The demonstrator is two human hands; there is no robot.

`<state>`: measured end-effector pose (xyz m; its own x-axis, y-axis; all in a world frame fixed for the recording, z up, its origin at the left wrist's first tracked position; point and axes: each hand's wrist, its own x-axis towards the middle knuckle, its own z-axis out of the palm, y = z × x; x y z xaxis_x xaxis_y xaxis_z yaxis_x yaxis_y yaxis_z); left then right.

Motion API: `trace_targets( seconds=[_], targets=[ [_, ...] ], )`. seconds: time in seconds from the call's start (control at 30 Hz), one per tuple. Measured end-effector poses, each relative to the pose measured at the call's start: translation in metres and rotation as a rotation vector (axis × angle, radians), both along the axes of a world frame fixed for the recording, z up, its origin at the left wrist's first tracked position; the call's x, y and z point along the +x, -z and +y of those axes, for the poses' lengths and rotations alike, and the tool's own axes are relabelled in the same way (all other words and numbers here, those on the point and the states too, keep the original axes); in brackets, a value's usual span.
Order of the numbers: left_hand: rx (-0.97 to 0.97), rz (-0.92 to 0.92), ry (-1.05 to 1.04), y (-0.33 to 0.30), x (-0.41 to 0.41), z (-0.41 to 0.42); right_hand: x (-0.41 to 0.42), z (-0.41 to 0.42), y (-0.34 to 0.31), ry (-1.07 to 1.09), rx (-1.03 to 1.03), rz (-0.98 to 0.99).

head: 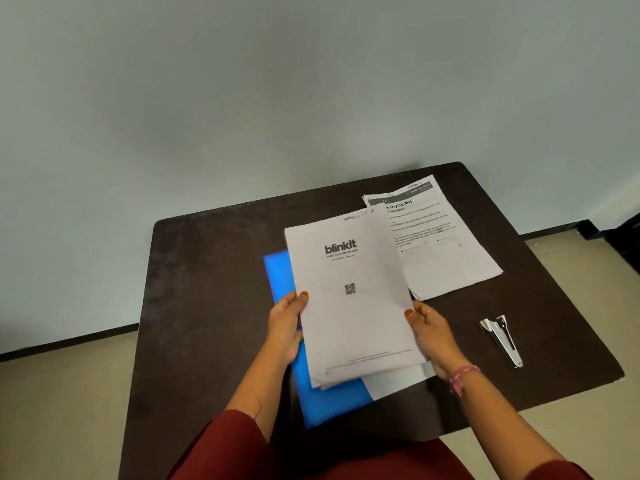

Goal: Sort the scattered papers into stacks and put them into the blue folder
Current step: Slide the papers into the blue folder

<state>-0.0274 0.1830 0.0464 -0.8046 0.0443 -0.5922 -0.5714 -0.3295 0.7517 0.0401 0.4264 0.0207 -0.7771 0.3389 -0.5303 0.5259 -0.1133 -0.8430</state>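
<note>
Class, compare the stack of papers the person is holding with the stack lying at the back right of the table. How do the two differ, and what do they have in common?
The held stack is gripped at its sides by the left hand and right hand, above the blue folder; the far stack lies untouched on the table.
The held stack's top sheet shows "blinkit" and a QR code; the far stack's shows paragraphs headed "Drying Mat".
Both are white printed sheets.

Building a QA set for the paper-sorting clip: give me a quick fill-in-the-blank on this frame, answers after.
1. Both hands, left hand and right hand, hold the stack headed ____.
2. Under it lies the ____ folder.
3. The stapler lies to the person's ____ on the table.
Answers: blinkit; blue; right
</note>
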Motion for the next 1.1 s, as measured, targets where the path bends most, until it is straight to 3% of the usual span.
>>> trace_targets(
  seconds=[0.13, 0.3, 0.67, 0.87, 1.1],
  targets=[
    [-0.016, -0.079, 0.217, -0.003, 0.006, 0.033, -0.017, 0.041, -0.005, 0.087, 0.006, -0.008],
    [0.002, -0.082, 0.309, -0.013, 0.002, 0.086, -0.040, 0.099, -0.013, 0.063, 0.077, -0.018],
    [-0.242, -0.045, 0.234, -0.002, -0.030, 0.198, -0.105, 0.196, -0.031, -0.132, 0.293, -0.065],
    [-0.299, -0.040, 0.191, 0.007, -0.045, 0.227, -0.134, 0.218, -0.023, -0.200, 0.368, -0.073],
    [-0.506, -0.030, 0.193, 0.025, -0.056, 0.233, -0.146, 0.225, -0.002, -0.270, 0.483, -0.117]
  ],
)
